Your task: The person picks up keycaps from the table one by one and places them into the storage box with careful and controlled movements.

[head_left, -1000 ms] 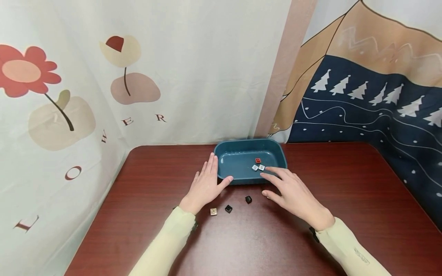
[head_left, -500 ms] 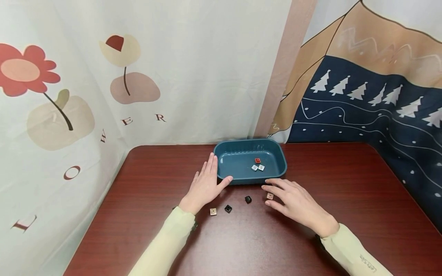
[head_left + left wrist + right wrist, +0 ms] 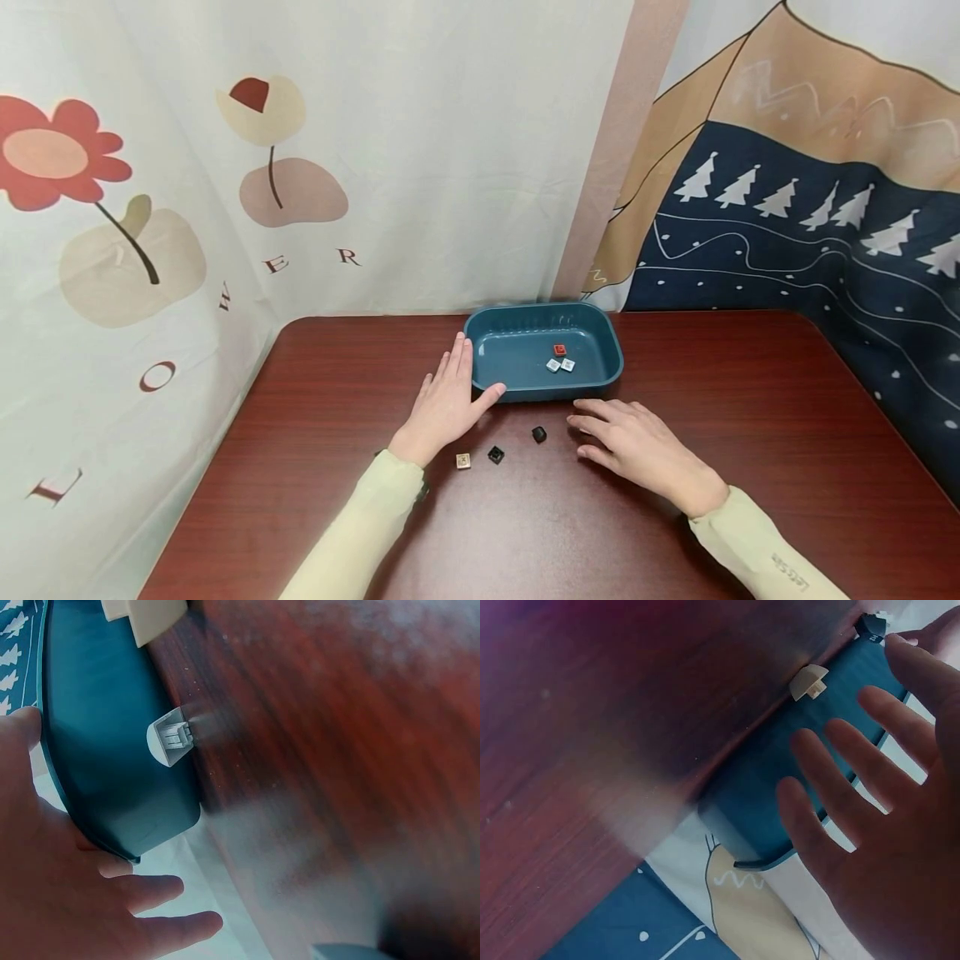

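My left hand lies flat along the left end of a blue tray, its thumb at the near rim. My right hand is low over the table at the tray's right front, fingers loosely bent. Below those fingers, a beige keycap stands apart from them in the right wrist view; the hand hides it in the head view. A red keycap and two white keycaps lie in the tray. In the left wrist view, a whitish keycap shows its underside before the tray.
On the table before the tray lie a black keycap, another black keycap and a beige keycap. Printed curtains hang behind the brown table.
My right hand has drawn back from the tray's near rim and come down over the beige keycap, now hidden in the head view. The left hand has stayed put.
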Demonstrator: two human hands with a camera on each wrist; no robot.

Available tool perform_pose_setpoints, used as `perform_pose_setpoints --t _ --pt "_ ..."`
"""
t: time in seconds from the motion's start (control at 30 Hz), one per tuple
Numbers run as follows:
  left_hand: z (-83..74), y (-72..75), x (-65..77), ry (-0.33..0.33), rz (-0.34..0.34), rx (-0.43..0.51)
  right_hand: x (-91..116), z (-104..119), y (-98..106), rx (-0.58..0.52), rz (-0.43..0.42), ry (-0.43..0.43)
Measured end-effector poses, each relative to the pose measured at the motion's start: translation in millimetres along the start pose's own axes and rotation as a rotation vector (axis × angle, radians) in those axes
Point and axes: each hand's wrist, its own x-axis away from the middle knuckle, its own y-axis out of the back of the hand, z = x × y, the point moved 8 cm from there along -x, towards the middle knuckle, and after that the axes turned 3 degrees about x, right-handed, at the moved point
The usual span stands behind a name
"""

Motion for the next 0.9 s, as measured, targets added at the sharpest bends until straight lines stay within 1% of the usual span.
perform_pose_setpoints --t 0.1,0.3,0.6,0.73,0.9 --pt "-0.3 0.3 0.5 -0.002 0.000 0.000 -0.1 1.4 -2.4 0.024 0.023 0.007" --pt "-1.0 0.7 1.0 -0.003 -0.001 -0.007 0.3 4.0 -5.0 0.014 0.038 0.026" --pt "-0.1 0.5 1.5 0.003 0.007 -0.003 0.7 4.2 -10.7 0.005 0.088 0.015" --pt "-0.2 0.5 1.4 0.002 0.006 -0.007 0.7 4.4 -11.1 0.002 0.092 0.012" --pt "-0.4 0.5 1.2 0.002 0.009 -0.009 2.1 4.9 -8.5 0.006 0.069 0.018"
